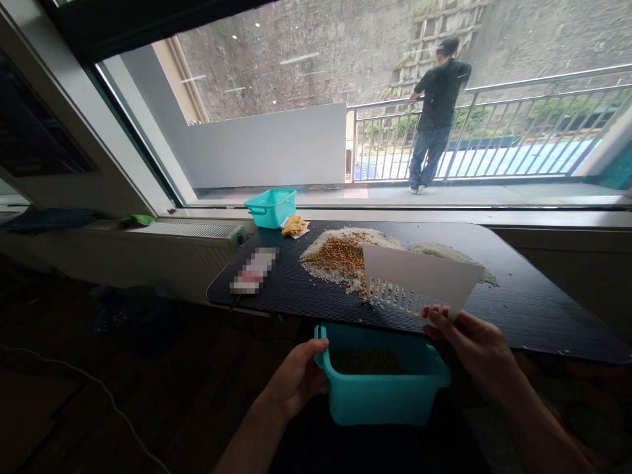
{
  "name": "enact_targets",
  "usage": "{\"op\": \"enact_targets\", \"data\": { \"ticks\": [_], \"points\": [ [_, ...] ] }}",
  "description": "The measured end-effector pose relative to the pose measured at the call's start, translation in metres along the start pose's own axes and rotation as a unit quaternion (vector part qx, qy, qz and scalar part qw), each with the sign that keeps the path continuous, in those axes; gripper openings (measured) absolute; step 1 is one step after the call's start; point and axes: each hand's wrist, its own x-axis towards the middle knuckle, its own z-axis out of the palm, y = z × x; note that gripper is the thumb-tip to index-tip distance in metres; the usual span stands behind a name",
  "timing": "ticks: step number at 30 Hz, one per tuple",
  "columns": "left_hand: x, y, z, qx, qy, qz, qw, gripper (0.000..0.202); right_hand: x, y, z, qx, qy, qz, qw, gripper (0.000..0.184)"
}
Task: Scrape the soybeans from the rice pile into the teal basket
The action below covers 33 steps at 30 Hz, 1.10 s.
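My left hand [300,374] grips the left handle of a teal plastic basin [385,398], which is below the table's front edge. Small dark grains [365,362] cover the basin's bottom. In my right hand [469,336] is a white slotted card [419,273], tilted over the table, its row of slots along the lower edge. Behind and left of the card lies a pile of yellow beans [340,255] mixed with white rice [316,266]. A second, paler heap of grain [434,249] shows partly behind the card.
The dark tabletop [533,309] stands by a large window. At its back left are another teal basin [271,209] and some yellowish food on paper [295,226]. A phone-like blurred item [254,271] lies at left. Outside, a person [437,118] leans on a railing.
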Motion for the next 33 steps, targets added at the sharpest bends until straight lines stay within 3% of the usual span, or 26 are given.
{"op": "enact_targets", "data": {
  "ticks": [9, 19, 27, 33],
  "points": [
    [0.0, 0.0, 0.0, 0.0, -0.006, 0.002, 1.0, 0.055, -0.001, 0.002, -0.005, -0.018, -0.025, 0.004, 1.0, 0.063],
    [0.002, 0.0, -0.009, 0.002, -0.014, 0.011, 1.0, 0.053, -0.002, -0.001, 0.016, 0.004, -0.057, 0.017, 0.998, 0.067],
    [0.0, 0.003, -0.016, -0.003, -0.012, 0.025, 1.0, 0.052, -0.017, -0.009, -0.002, -0.034, -0.043, 0.004, 0.999, 0.064],
    [-0.003, 0.007, -0.015, 0.0, -0.019, 0.033, 0.999, 0.052, -0.02, 0.004, -0.002, -0.062, -0.076, -0.011, 0.995, 0.064]
  ]
}}
